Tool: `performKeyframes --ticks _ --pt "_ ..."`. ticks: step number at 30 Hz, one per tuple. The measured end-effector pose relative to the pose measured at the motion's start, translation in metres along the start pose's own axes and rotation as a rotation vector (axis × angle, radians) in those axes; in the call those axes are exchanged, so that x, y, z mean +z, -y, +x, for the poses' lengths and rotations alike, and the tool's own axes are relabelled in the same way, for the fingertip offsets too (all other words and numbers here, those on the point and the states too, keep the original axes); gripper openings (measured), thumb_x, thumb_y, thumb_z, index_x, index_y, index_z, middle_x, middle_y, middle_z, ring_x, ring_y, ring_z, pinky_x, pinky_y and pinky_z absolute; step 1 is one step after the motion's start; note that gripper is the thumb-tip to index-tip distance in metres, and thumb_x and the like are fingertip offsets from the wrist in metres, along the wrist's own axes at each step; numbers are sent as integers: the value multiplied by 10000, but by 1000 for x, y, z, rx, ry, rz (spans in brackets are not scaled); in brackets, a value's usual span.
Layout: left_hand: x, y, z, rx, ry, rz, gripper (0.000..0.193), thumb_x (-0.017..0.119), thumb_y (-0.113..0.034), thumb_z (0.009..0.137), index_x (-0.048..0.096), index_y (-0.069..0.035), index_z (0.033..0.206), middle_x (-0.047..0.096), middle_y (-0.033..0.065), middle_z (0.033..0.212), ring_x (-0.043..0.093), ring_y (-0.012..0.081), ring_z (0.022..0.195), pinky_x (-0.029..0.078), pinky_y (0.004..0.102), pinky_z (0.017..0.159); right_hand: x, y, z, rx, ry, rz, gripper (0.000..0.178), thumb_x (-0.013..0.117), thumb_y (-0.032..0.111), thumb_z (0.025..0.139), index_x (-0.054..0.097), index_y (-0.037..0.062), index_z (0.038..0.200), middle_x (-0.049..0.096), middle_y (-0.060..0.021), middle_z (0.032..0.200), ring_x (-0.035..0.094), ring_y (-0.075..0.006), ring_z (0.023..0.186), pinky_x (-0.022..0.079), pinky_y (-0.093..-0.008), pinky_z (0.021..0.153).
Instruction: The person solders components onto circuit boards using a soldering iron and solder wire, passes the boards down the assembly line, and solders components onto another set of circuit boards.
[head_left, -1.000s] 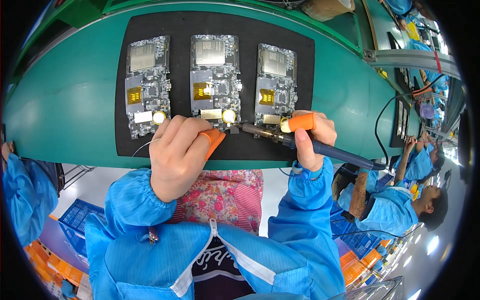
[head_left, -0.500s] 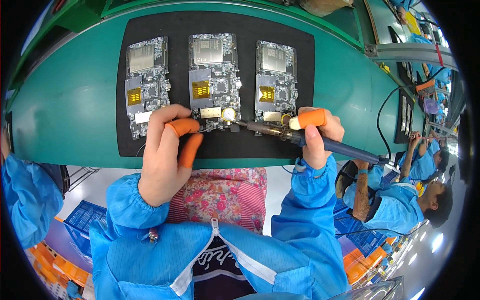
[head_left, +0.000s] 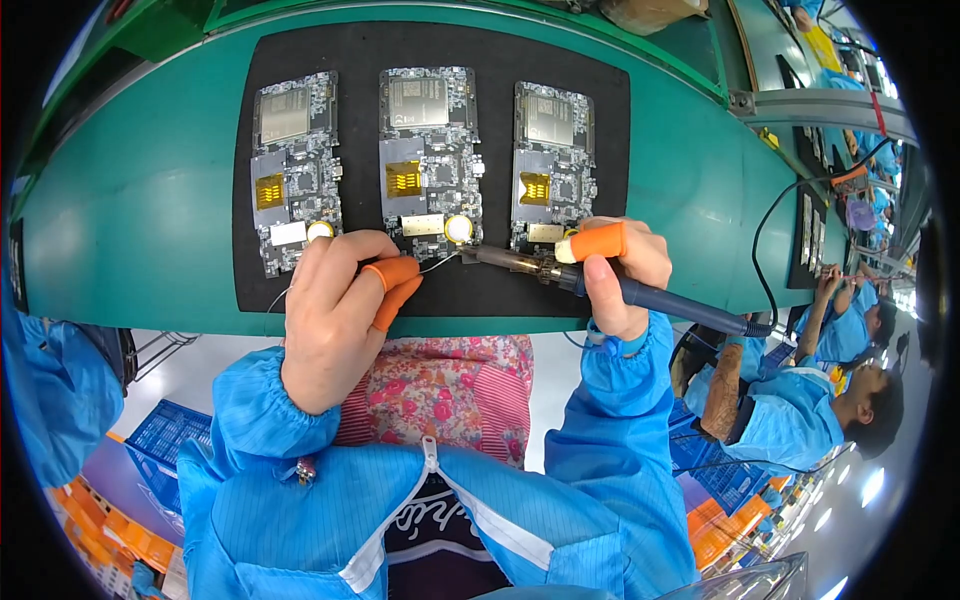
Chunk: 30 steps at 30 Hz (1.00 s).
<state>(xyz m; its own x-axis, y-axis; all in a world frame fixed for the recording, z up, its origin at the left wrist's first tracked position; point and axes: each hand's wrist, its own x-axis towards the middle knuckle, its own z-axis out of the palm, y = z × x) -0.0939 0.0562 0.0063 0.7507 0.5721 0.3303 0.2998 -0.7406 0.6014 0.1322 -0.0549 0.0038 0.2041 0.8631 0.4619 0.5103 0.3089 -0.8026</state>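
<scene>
Three circuit boards lie in a row on a black mat: a left board, a middle board and a right board. My right hand grips a soldering iron whose tip reaches the lower right edge of the middle board, just below a round coin cell. Orange finger cots cover some fingertips of both hands. Pinched in my left hand is a thin solder wire, its end close to the iron's tip. My left fingers hide part of the left board's lower end.
Beneath the mat is a green table. The iron's black cable loops up at the right. A metal bar crosses at the upper right. Co-workers in blue sit to the right, one co-worker nearest. A blue crate stands lower left.
The iron's tip has shifted slightly down and left, off the coin cell's edge. My left fingers have closed in, lowered a little, and the solder wire now extends toward the tip.
</scene>
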Motion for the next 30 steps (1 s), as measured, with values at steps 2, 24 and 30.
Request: performKeyframes --ticks 2,24,30 --pt "1 1 0 5 -5 3 221 721 13 604 620 -16 799 554 70 887 518 234 751 424 321 626 0 0 0 5 22 -1 92 557 39 694 593 -35 733 563 -107 579 524 -197 432 399 -280 420" --pt "14 0 11 51 -6 -34 190 686 53 628 564 53 774 536 124 885 590 261 713 503 323 567 0 -4 -1 -5 30 8 83 562 33 678 586 -32 724 548 -109 557 513 -212 419 393 -288 405" --pt "13 -3 11 53 -7 -40 179 687 50 624 566 52 756 544 126 871 592 267 714 506 325 578 1 -2 -2 -14 19 -5 84 564 42 678 583 -31 717 549 -109 557 515 -215 423 396 -293 405"
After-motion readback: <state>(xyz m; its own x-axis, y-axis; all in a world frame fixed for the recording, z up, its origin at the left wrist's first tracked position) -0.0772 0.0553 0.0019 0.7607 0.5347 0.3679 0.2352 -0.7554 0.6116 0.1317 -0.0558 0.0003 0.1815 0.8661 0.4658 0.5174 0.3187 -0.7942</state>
